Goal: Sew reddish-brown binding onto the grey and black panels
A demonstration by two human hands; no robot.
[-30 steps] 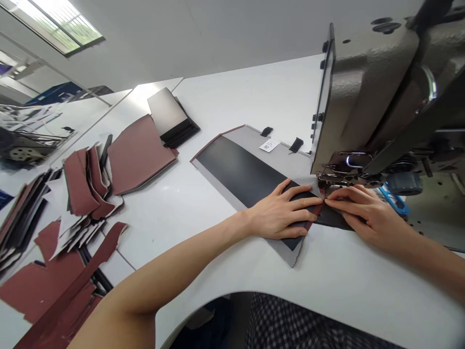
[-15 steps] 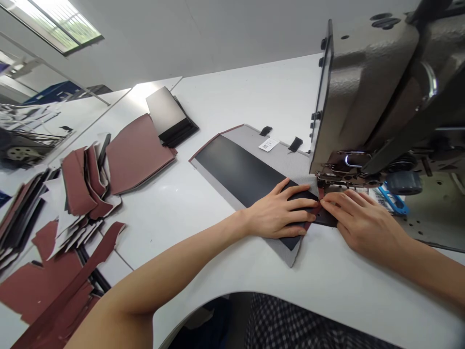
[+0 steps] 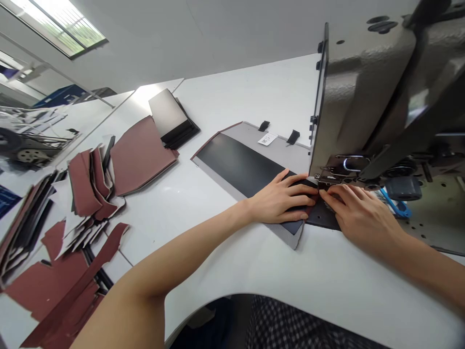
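A grey panel (image 3: 254,133) with a black strip (image 3: 236,165) and a maroon edge lies on the white table (image 3: 232,97), running under the sewing machine (image 3: 366,97). My left hand (image 3: 281,198) lies flat on the black strip, fingers stretched toward the presser foot (image 3: 327,180). My right hand (image 3: 358,215) rests fingers-down on the dark piece just right of the foot, fingertips pressed against the maroon edge. The two hands almost meet at the needle.
Maroon cut pieces (image 3: 140,152) and a mixed heap (image 3: 87,186) lie at the left, with maroon strips (image 3: 61,286) nearer me. A black stack (image 3: 172,118) sits farther back. Blue snips (image 3: 397,206) lie under the machine arm. A white label (image 3: 267,139) sits on the panel.
The panel has slid away from me under the foot, and both hands have moved forward with it. Less of the grey panel's near end shows in front of my left hand.
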